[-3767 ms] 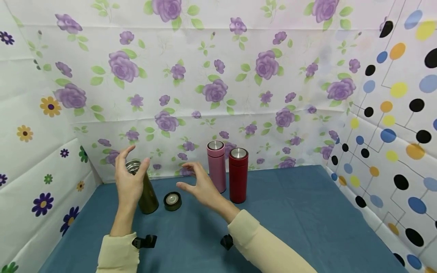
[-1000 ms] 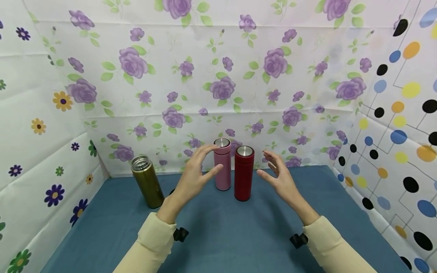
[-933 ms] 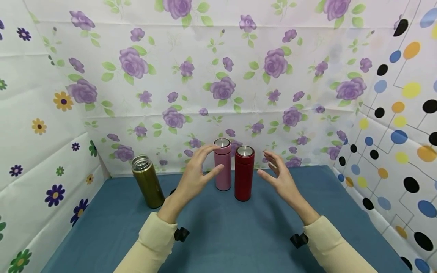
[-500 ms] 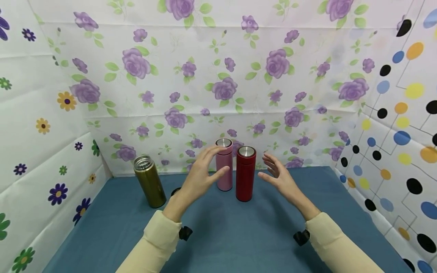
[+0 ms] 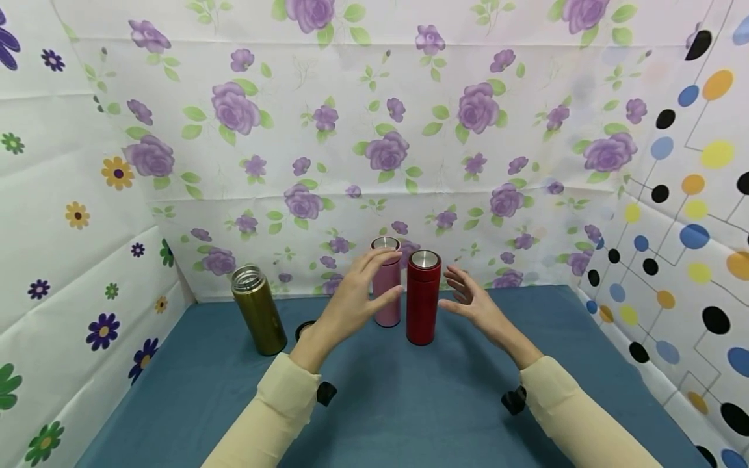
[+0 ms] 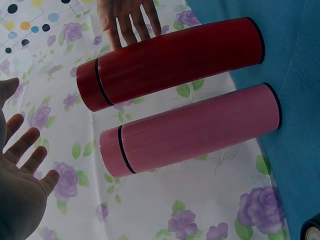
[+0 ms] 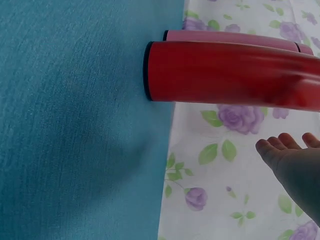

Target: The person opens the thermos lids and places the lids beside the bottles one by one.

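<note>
Red flask (image 5: pixel 422 309) stands upright on the tabletop (image 5: pixel 421 409), between our left hand (image 5: pixel 354 296) and our seemingly nearer right hand (image 5: pixel 476 309), both loosely spread and holding nothing; pink flask (image 5: pixel 388 276) stands just behind, leftward.

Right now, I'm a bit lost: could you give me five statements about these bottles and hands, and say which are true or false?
1. The red bottle and the pink bottle both have their tops on. True.

2. The olive bottle has its top on. False: its mouth is uncovered.

3. In the head view, the left hand partly hides the pink bottle. True.

4. The right hand grips the red bottle. False: it is beside that bottle, not gripping it.

5. All three bottles stand on a yellow surface. False: the surface is blue.
</note>
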A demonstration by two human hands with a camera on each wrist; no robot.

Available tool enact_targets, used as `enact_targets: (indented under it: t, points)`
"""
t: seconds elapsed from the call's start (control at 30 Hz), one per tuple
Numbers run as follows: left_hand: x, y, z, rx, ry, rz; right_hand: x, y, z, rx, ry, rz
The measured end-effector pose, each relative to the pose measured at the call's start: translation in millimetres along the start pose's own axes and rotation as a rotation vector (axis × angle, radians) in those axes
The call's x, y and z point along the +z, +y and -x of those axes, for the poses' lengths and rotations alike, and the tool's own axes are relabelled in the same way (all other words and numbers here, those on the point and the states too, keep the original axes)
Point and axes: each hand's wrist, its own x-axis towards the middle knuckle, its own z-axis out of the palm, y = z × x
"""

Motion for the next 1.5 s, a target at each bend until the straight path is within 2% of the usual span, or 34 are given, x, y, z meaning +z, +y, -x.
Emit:
enact_targets:
  t: [0.37, 1.0, 1.5]
  points:
    - [5.2, -3.0, -8.3, 0.042, -0.008, -0.039, -2, 7, -9, 0.016, -0.038, -0.013]
    - [17.8, -6.7, -14.7, 0.020, -0.027, -0.041, 6, 18, -19, 0.045, -0.062, -0.075]
    - [29.2, -9.1, -20.0, 0.019, -0.047, -0.034, 15, 21, -21, 0.060, -0.056, -0.058]
